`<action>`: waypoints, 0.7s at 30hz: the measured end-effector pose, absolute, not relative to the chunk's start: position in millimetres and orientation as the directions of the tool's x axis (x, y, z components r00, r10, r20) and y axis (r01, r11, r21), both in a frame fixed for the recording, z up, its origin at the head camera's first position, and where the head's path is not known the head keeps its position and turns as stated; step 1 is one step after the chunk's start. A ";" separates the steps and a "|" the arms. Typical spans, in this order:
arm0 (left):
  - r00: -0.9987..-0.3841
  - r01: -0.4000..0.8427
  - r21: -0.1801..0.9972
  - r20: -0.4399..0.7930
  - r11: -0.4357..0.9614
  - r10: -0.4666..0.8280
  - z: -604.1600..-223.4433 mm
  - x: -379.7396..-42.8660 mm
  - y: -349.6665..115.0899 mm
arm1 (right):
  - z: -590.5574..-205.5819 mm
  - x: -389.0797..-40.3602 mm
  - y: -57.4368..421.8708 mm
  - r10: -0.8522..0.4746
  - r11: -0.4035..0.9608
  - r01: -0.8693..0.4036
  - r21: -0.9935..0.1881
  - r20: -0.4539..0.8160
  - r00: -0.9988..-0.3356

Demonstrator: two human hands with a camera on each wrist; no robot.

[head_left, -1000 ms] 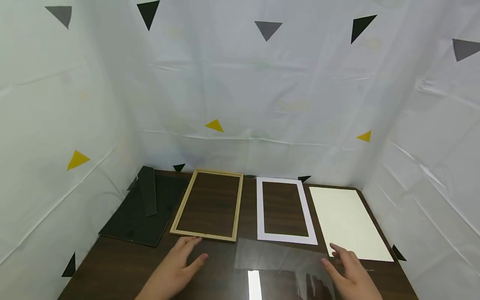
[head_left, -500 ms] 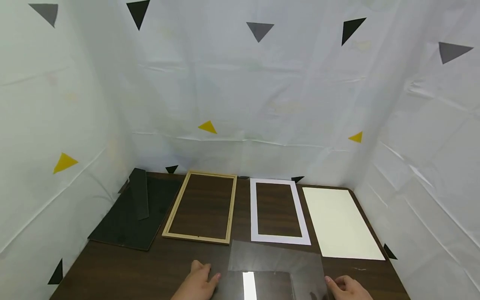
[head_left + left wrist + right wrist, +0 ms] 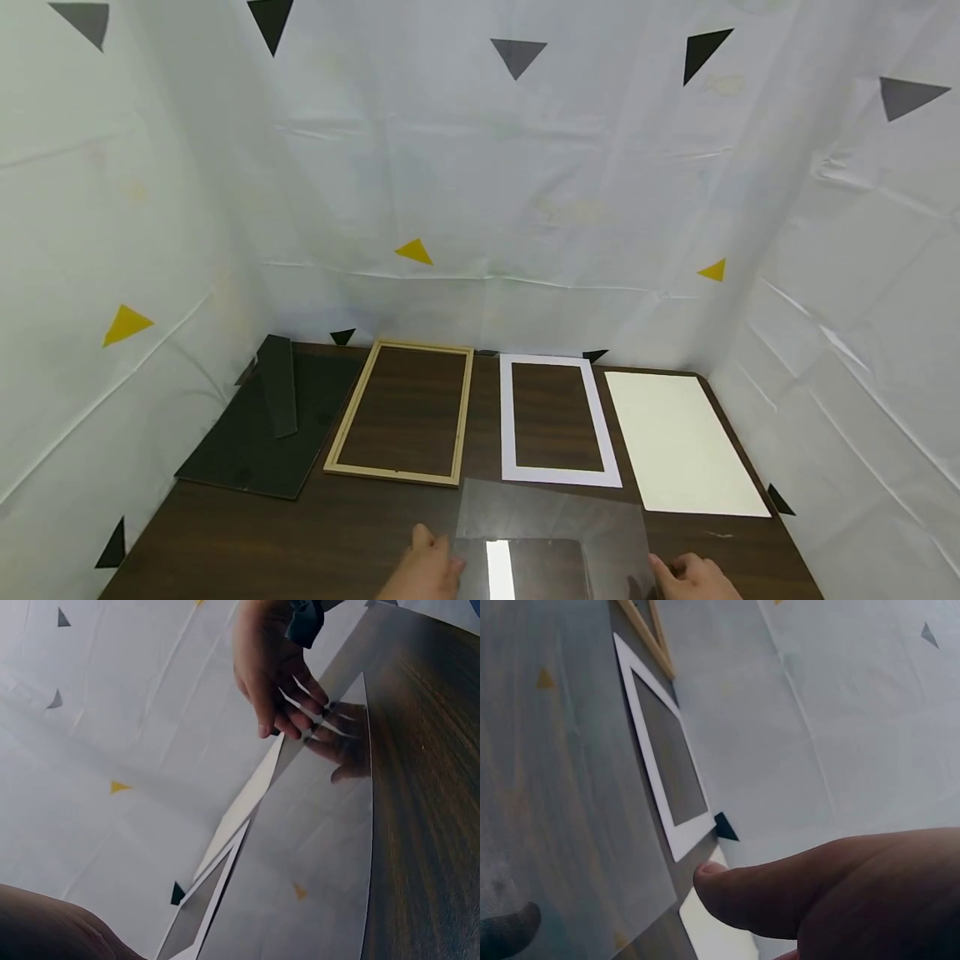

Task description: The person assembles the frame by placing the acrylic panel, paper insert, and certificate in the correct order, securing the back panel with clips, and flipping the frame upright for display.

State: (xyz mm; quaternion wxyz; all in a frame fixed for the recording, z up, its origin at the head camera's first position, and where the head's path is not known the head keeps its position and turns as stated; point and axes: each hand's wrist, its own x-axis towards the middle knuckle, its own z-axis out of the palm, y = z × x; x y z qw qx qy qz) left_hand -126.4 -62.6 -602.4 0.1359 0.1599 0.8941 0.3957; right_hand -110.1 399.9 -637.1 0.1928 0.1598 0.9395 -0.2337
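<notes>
A clear plastic sheet (image 3: 551,517) lies at the table's near middle, reflecting a bright strip and, in the left wrist view, my fingers. At its left edge is my left hand (image 3: 426,567), thumb tip right by the edge and the other fingertips hidden. My right hand (image 3: 693,577) is at the opposite edge. In the left wrist view, the fingers (image 3: 300,716) of that hand are spread loosely, their tips close to the sheet. My right thumb (image 3: 742,896) is extended in the right wrist view, apart from the sheet there.
A black backing board (image 3: 232,442) with a stand leg (image 3: 279,392) lies at the left. Beside it are a wooden picture frame (image 3: 457,425), a white mat (image 3: 508,425) and a cream sheet (image 3: 686,442). White cloth (image 3: 480,167) walls enclose the table (image 3: 255,542).
Both hands have drawn back toward the near edge. The left hand has moved right to the clear sheet's left edge, and the right hand has come to its right edge. The camera view has shifted slightly.
</notes>
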 end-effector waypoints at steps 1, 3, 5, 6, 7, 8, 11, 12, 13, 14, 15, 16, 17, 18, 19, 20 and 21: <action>-0.910 0.183 0.760 -0.108 0.623 0.399 -602.7 -126.5 -61.3 | -636.5 -109.4 398.1 0.195 0.840 0.379 -0.387 -0.437 -0.878; -0.908 0.194 0.773 -0.091 0.604 0.408 -602.9 -126.0 -59.0 | -637.9 -109.0 396.6 0.176 0.831 0.371 -0.415 -0.436 -0.883; -0.916 0.204 0.774 -0.064 0.599 0.396 -601.6 -125.0 -56.3 | -639.2 -108.7 395.9 0.165 0.817 0.373 -0.439 -0.441 -0.882; -0.921 0.207 0.770 -0.055 0.603 0.386 -600.8 -124.6 -55.0 | -642.4 -109.3 396.9 0.149 0.823 0.354 -0.444 -0.433 -0.889; -0.926 0.211 0.763 -0.044 0.611 0.375 -600.0 -124.3 -53.8 | -645.2 -109.9 398.1 0.132 0.830 0.334 -0.446 -0.424 -0.896; -0.933 0.206 0.756 -0.040 0.621 0.359 -598.9 -123.8 -52.7 | -649.3 -111.6 399.5 0.134 0.831 0.334 -0.446 -0.423 -0.896; -0.946 0.157 0.758 -0.069 0.633 0.317 -595.8 -123.4 -49.6 | -660.9 -116.0 403.6 0.125 0.846 0.314 -0.430 -0.412 -0.902; -0.948 0.136 0.760 -0.088 0.635 0.307 -595.1 -123.5 -48.7 | -664.0 -117.2 404.6 0.121 0.849 0.306 -0.431 -0.405 -0.906; -0.949 0.113 0.765 -0.107 0.634 0.298 -595.2 -123.8 -47.8 | -665.9 -118.2 405.1 0.120 0.849 0.302 -0.434 -0.397 -0.910; -0.948 0.091 0.770 -0.126 0.631 0.291 -595.1 -123.9 -46.9 | -667.4 -119.1 405.2 0.121 0.846 0.301 -0.440 -0.391 -0.912; -0.947 0.072 0.776 -0.143 0.626 0.286 -595.3 -124.4 -46.0 | -669.0 -120.0 405.2 0.119 0.845 0.297 -0.446 -0.385 -0.915; -0.947 0.058 0.778 -0.155 0.626 0.280 -595.5 -124.7 -45.0 | -670.5 -121.0 404.8 0.119 0.842 0.294 -0.453 -0.377 -0.919; -0.947 0.046 0.778 -0.166 0.626 0.275 -595.4 -125.0 -43.9 | -671.9 -121.7 404.8 0.114 0.841 0.288 -0.458 -0.370 -0.922; -0.945 0.032 0.778 -0.181 0.627 0.273 -595.3 -125.0 -42.6 | -674.0 -122.6 404.9 0.115 0.838 0.290 -0.462 -0.370 -0.922; -0.943 0.019 0.777 -0.195 0.629 0.269 -595.0 -125.3 -41.3 | -676.0 -123.3 405.1 0.112 0.838 0.287 -0.463 -0.368 -0.923; -0.940 0.002 0.776 -0.213 0.631 0.266 -594.2 -125.3 -40.0 | -677.7 -123.9 405.5 0.112 0.837 0.290 -0.463 -0.374 -0.921; -0.938 -0.012 0.771 -0.230 0.637 0.261 -593.8 -125.4 -38.7 | -678.6 -124.1 405.8 0.111 0.837 0.291 -0.463 -0.378 -0.919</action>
